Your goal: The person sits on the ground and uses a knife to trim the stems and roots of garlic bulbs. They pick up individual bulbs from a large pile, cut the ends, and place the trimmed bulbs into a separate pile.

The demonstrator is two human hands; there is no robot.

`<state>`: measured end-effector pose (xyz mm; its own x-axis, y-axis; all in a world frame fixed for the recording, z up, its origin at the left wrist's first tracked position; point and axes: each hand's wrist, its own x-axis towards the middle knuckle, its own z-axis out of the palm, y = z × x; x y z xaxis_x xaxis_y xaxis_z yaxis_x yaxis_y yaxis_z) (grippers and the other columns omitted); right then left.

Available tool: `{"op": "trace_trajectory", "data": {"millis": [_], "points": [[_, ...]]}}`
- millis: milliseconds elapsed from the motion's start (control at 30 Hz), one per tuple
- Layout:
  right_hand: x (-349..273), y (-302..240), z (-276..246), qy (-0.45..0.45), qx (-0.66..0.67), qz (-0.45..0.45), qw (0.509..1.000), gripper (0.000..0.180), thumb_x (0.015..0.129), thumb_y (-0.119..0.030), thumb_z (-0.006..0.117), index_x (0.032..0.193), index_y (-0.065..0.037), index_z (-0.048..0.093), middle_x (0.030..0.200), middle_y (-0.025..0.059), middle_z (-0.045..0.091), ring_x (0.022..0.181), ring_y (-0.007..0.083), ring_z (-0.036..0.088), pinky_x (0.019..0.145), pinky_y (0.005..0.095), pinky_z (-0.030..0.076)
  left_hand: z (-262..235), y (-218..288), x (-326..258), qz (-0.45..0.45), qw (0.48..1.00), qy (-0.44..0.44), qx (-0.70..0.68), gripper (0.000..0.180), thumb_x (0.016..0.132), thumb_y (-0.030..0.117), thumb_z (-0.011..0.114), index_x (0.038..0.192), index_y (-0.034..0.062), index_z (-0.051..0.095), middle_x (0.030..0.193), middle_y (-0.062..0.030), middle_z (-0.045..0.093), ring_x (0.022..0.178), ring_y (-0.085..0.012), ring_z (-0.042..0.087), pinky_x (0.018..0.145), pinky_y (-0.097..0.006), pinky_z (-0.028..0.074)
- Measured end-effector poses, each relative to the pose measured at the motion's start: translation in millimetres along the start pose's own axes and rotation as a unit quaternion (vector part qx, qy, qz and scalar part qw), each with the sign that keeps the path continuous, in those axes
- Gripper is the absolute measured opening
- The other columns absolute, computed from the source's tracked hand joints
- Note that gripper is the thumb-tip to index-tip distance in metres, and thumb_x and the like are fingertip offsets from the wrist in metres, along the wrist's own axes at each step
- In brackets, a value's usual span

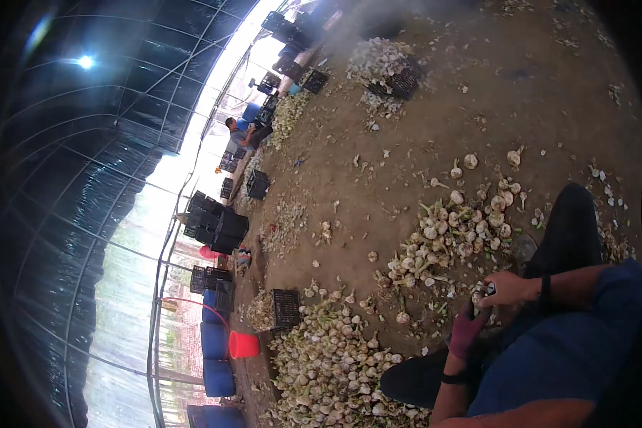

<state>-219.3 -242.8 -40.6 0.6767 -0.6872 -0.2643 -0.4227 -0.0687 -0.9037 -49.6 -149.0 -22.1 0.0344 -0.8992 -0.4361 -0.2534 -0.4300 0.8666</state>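
The left hand (pixel 466 329), in a purple glove, and the bare right hand (pixel 508 288) meet over the person's lap, fingers closed together on a small garlic bulb (pixel 478 296) (mostly hidden, so the exact hold is hard to tell). Just beyond the knee lies a garlic heap (pixel 453 235) on the dirt floor (pixel 421 135); a bigger pile (pixel 335 364) spreads beside a black crate (pixel 286 307).

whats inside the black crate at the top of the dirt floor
The black crate is heaped with pale garlic bulbs spilling over its rim. Anything underneath the heap is covered.
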Motion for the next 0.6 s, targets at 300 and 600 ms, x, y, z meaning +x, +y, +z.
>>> {"op": "trace_trajectory", "data": {"millis": [300,600], "points": [[12.6,2.4,7.1,0.008,0.224,0.054,0.973,0.054,0.085,-0.038,0.065,0.113,0.007,0.056,0.077,0.008,0.061,0.068,0.0144,0.057,0.06,0.033,0.047,-13.7,9.5,-34.9,0.132,0.982,0.125,-0.039,0.043,0.085,0.009,0.063,0.127,0.0013,0.054,0.125,-0.012,0.057,0.112,-0.0187,0.054,0.095,-0.03,0.044],[-3.6,-24.6,6.4,0.029,0.398,0.146,0.905,0.04,0.09,-0.036,0.061,0.101,0.003,0.058,0.069,-0.0003,0.051,0.061,0.01,0.047,0.053,0.0312,0.04,0.3,17.3,-9.0,0.256,0.953,0.158,-0.03,0.029,0.085,0.007,0.061,0.113,-0.0007,0.063,0.114,-0.0128,0.063,0.109,-0.0239,0.058,0.094,-0.035,0.044]]}}
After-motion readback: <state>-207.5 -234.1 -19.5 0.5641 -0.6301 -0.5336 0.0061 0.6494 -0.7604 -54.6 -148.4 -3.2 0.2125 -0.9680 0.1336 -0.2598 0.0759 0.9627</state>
